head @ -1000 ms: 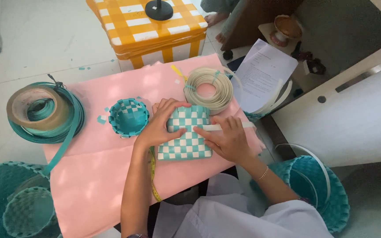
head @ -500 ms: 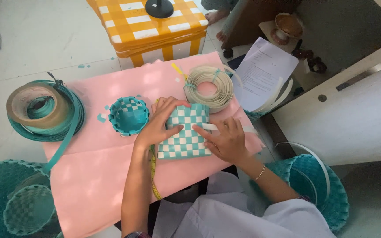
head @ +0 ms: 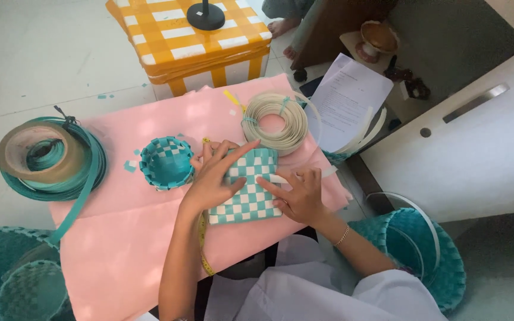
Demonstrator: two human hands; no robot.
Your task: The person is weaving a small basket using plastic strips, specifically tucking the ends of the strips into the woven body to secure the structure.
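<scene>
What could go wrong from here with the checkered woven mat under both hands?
The white strip under the right hand looks only partly threaded into the woven mat; if the left hand eases its press, the weave may loosen or shift. The mat lies near the pink cloth's front edge, so it could slide off. The yellow measuring tape under the forearm might snag and drag.

Woven plastic-strip mat (head: 246, 193), matt pink cloth (head: 132, 238), glossy strap coil (head: 275, 122)

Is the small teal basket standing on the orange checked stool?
No, the basket stands on the pink sheet, beside the left hand; the stool carries only a black round base.
</scene>
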